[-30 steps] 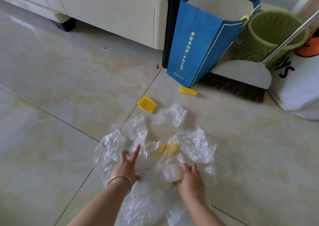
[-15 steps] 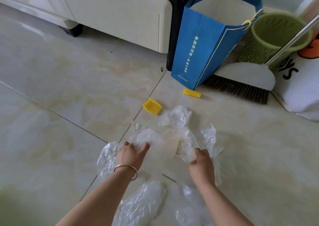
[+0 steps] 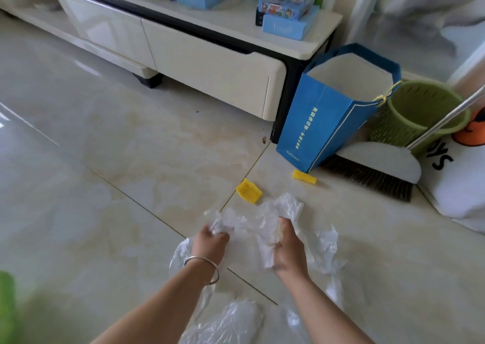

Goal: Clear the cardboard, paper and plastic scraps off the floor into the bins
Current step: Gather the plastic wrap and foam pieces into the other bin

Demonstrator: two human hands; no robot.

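Clear crinkled plastic film (image 3: 252,225), bunched at centre of head view, gripped at both ends. Left hand (image 3: 210,244) w/ silver wrist bangle (image 3: 203,267): fingers curled tight round film's 9 o'clock end. Right hand (image 3: 290,249): fingers closed on 3 o'clock end, wad pinched in fist. More loose film trailing at 6 o'clock across pale glossy tiled floor (image 3: 105,186), under both forearms.

Yellow foam net scrap (image 3: 248,191) just beyond film at 12 o'clock, on tile seam, apart from it. Second flat yellow foam scrap (image 3: 304,177) at 1 o'clock, just beside base of tall blue paper bag (image 3: 322,123), open-topped. Green slatted plastic bin (image 3: 420,112) right of bag at 2 o'clock, touching or nearly; can't tell which. White-headed broom w/ dark bristles (image 3: 378,170) lying in front of bin. Cream low cabinet (image 3: 210,65) at 11 o'clock.
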